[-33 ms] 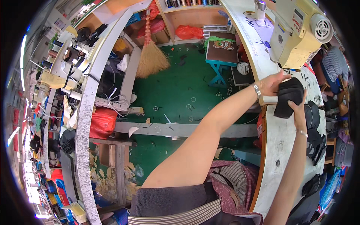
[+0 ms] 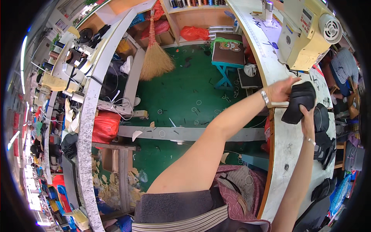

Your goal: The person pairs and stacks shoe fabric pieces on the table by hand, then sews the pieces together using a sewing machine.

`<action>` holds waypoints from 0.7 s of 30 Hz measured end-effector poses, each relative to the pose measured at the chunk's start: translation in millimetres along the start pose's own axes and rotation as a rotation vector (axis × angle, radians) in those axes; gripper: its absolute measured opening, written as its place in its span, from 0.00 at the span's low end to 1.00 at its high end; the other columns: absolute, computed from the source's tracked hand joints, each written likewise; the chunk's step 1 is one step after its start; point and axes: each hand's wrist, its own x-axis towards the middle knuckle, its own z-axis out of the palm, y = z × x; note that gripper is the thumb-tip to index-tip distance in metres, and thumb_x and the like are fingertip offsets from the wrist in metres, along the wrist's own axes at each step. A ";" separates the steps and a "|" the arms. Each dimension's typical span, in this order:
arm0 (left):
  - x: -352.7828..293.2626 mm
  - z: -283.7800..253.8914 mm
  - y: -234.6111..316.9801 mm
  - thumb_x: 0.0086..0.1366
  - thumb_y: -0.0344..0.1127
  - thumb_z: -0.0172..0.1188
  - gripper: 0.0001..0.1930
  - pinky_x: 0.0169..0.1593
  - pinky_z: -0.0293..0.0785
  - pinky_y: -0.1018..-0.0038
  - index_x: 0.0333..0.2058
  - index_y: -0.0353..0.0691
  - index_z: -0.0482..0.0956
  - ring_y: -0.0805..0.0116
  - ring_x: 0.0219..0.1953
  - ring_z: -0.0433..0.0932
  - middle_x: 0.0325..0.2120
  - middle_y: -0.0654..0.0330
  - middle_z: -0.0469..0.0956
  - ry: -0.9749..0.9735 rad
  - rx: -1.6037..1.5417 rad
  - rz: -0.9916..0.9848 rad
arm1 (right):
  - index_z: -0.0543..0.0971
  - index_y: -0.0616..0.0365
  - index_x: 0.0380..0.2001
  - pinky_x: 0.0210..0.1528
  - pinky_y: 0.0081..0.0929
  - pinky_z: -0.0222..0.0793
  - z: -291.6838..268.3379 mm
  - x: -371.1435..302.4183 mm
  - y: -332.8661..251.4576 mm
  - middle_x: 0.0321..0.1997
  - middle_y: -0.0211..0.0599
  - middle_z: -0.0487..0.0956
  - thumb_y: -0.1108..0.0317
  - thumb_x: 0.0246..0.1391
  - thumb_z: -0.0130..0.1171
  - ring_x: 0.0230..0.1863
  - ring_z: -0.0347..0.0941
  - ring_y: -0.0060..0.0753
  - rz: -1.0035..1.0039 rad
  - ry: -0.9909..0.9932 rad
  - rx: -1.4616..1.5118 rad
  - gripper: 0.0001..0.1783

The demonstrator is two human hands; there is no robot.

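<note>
near the table edge [image 2: 272, 154], the right hand [image 2: 308, 119] grips a black piece [image 2: 301, 97] beside the half-open left hand [image 2: 280, 89].

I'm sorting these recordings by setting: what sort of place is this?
Most likely a sewing workshop: a cream sewing machine, a row of thread spools and pale scraps on the green floor.

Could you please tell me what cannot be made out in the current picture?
All in the head view:
- Left hand: some fingertips are hidden by the black piece, so its grip is unclear.
- Right hand: most fingers lie behind the same piece.
- Thread spools: tops cut off by the upper edge.
- Red bag at left: contents hidden by its plastic.
</note>
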 end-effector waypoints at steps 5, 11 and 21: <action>-39.6 92.6 -59.5 0.52 0.32 0.68 0.47 0.61 0.61 0.68 0.64 0.39 0.45 0.64 0.57 0.66 0.56 0.54 0.65 0.246 0.676 0.238 | 0.50 0.54 0.66 0.63 0.32 0.59 20.5 -79.1 4.3 0.61 0.40 0.63 0.73 0.49 0.61 0.59 0.64 0.35 -0.005 0.218 0.342 0.44; -156.9 161.9 -44.0 0.56 0.28 0.64 0.26 0.55 0.71 0.65 0.54 0.38 0.68 0.65 0.50 0.74 0.49 0.55 0.74 0.277 0.087 -0.024 | 0.37 0.52 0.68 0.64 0.32 0.53 119.4 -175.3 -58.6 0.67 0.47 0.50 0.79 0.36 0.66 0.63 0.56 0.38 -0.470 0.114 -0.262 0.61; -462.9 275.3 76.2 0.44 0.51 0.70 0.27 0.37 0.76 0.68 0.33 0.31 0.80 0.63 0.32 0.81 0.29 0.52 0.82 1.470 1.627 0.586 | 0.64 0.54 0.59 0.57 0.37 0.60 222.6 -188.8 5.0 0.60 0.42 0.67 0.69 0.35 0.69 0.58 0.63 0.44 -0.830 -0.441 -1.150 0.43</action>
